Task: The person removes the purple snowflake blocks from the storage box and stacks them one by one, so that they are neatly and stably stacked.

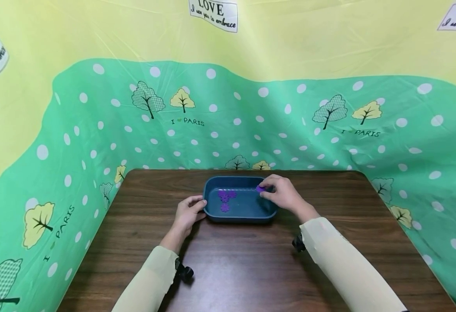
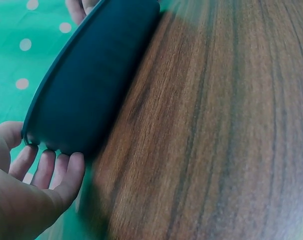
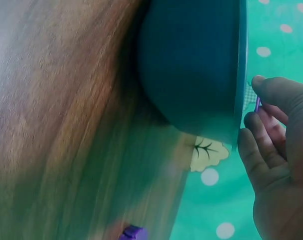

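Note:
A blue rectangular tray (image 1: 239,216) stands on the table, with several purple flower-shaped pieces (image 1: 225,197) lying in its left half. My left hand (image 1: 189,213) holds the tray's left end, thumb at the rim and fingers against the outer wall; the left wrist view shows this hand (image 2: 36,185) on the tray wall (image 2: 86,85). Over the tray's right end, my right hand (image 1: 284,193) pinches one purple piece (image 1: 260,189) between thumb and fingers. In the right wrist view that piece (image 3: 257,104) appears edge-on in the hand (image 3: 281,135), beside the tray's rim.
The dark wooden table (image 1: 236,260) ends behind the tray at a green and yellow printed cloth (image 1: 212,104). A purple object (image 3: 133,233) shows at the bottom edge of the right wrist view. Small black devices (image 1: 185,273) sit at both wrists.

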Demonstrator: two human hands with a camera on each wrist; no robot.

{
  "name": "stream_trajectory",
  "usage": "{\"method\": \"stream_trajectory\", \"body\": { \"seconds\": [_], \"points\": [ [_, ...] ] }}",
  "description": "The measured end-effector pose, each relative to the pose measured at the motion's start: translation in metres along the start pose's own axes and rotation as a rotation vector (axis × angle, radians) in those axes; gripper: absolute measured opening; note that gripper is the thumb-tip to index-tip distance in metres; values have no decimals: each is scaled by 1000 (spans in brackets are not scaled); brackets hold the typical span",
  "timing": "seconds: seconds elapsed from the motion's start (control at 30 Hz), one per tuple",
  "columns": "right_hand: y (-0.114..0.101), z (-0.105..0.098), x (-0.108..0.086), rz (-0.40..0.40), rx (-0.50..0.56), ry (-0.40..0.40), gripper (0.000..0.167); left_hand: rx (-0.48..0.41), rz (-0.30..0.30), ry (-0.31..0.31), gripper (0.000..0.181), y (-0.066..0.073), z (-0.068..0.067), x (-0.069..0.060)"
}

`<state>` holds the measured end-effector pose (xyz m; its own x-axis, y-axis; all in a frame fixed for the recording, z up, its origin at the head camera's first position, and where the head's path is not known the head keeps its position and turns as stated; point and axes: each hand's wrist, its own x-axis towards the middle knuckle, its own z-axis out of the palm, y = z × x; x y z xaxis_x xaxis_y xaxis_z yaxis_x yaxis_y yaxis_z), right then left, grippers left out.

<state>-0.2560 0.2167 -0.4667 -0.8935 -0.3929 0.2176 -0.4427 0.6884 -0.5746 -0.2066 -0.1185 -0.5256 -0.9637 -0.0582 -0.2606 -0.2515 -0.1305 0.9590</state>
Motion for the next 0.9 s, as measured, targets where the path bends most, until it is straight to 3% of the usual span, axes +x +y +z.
{"method": "stream_trajectory", "body": {
  "seconds": [0.3, 0.9],
  "points": [
    [11, -13, -10, 11, 28, 23, 23, -22, 8, -1, 35, -1, 0, 1],
    [52, -40, -47, 46, -84, 121, 20, -23, -2, 1, 36, -2, 0, 2]
  ]
}}
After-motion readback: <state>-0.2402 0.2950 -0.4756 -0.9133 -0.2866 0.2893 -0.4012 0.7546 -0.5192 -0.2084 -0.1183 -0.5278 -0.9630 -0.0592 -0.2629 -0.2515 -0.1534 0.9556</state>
